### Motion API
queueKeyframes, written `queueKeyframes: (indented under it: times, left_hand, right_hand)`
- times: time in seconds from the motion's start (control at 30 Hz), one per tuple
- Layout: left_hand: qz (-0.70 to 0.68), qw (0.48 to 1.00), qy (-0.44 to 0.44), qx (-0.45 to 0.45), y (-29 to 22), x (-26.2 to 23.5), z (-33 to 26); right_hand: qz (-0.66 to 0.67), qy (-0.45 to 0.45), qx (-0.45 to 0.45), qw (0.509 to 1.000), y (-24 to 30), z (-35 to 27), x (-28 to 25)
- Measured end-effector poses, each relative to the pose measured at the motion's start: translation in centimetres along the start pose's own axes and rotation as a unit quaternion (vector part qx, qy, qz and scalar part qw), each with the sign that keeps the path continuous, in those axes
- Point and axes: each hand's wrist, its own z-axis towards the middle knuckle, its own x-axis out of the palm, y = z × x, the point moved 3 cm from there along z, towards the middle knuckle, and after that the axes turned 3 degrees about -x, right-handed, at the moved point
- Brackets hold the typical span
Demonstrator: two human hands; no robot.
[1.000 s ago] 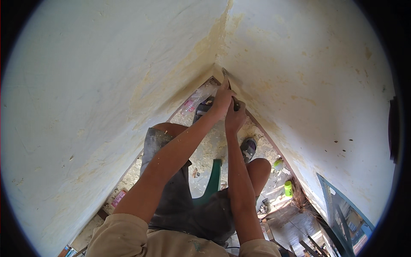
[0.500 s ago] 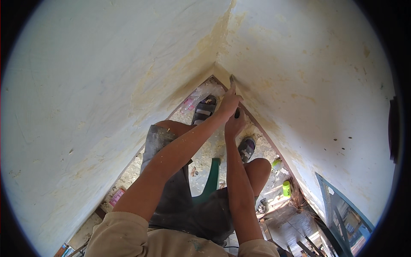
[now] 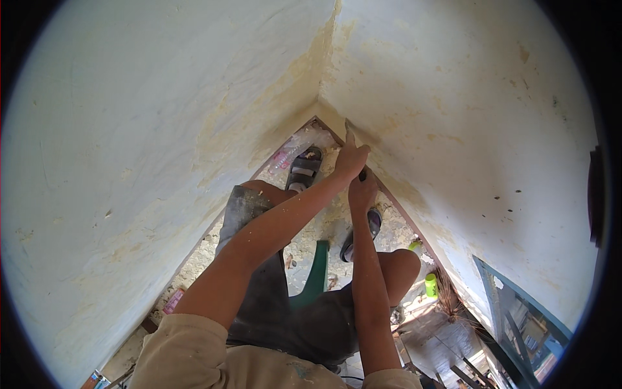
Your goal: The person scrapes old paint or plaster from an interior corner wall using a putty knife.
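The left hand (image 3: 352, 160) is closed over a slim tool (image 3: 348, 125), index finger stretched along it toward the tip. The right hand (image 3: 363, 190) is clenched just behind, round its dark, rounded rear end. The tool's narrow, flat-looking tip is at the lower part of the right wall (image 3: 453, 97), near the corner; whether it touches cannot be told. Its long axis runs steeply, tip pointing away from the person and slightly left, butt end toward the body.

That wall is pale and matt, blotched with yellowish, flaky patches; the left wall (image 3: 129, 162) is similarly scuffed, meeting it in a yellowed, rough seam. Below, crumbly pale flakes cover the floor (image 3: 301, 259) around two dark strapped sandals (image 3: 303, 170). A smooth, curved green piece (image 3: 316, 269) stands between the knees. Farther right are a yellow-green cylindrical container (image 3: 431, 285) and stiff brown bristles (image 3: 448, 298).
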Motion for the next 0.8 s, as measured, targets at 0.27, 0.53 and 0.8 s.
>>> queueKeyframes:
  times: [0.27, 0.53, 0.8]
  left_hand:
    - [0.023, 0.998, 0.056, 0.009, 0.8, 4.0, -2.9]
    - [-0.015, 0.993, 0.115, 0.030, 1.5, 7.6, -6.9]
    - [-0.208, 0.966, 0.142, 0.053, 2.7, 6.3, -4.1]
  right_hand:
    - [-0.009, 0.008, -0.016, 1.000, -3.2, -0.3, -5.3]
    - [0.000, -0.023, -0.002, 1.000, -5.3, -1.9, -9.6]
    - [0.016, -0.018, -0.001, 1.000, -5.3, -1.0, -6.1]
